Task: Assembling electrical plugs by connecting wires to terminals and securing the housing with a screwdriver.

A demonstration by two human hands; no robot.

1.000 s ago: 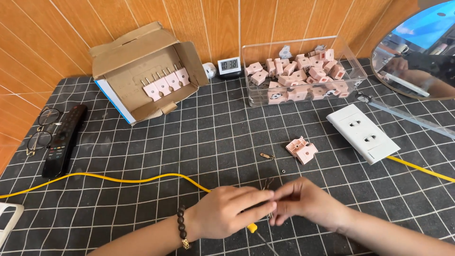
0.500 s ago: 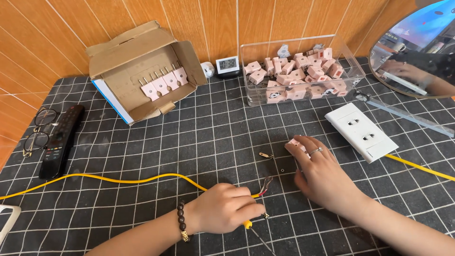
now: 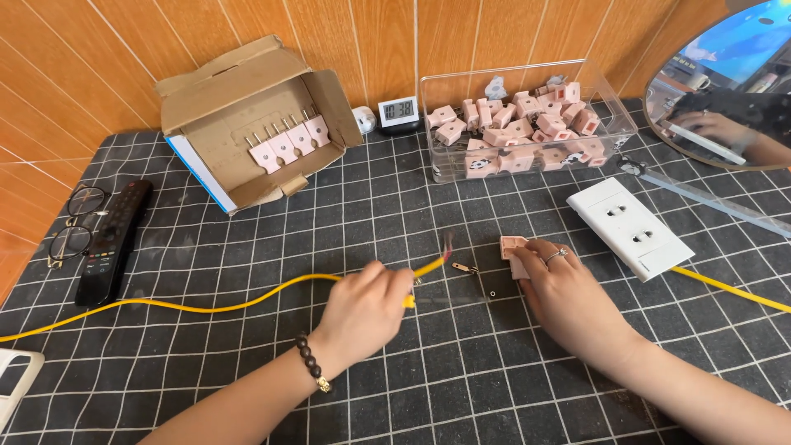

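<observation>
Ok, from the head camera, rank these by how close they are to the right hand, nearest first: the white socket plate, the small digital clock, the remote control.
1. White socket plate: just to the upper right of the right hand.
2. Small digital clock: at the back by the wooden wall, up and left of it.
3. Remote control: far left on the mat, beside the glasses.

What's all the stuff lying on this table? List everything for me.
Yellow wire: one, across mat, end in left hand.
Pink plug part: one, under right hand.
Small metal pin: one, brassy, between hands.
White socket plate: one, right.
Clear box: one, full of pink parts, back.
Cardboard box: one, brown, holding pink parts, back left.
Small clock: one, back.
Remote: one, black, left.
Glasses: one, left.
Mirror: one, top right.
Left hand: gripping wire.
Right hand: on pink part.
</observation>
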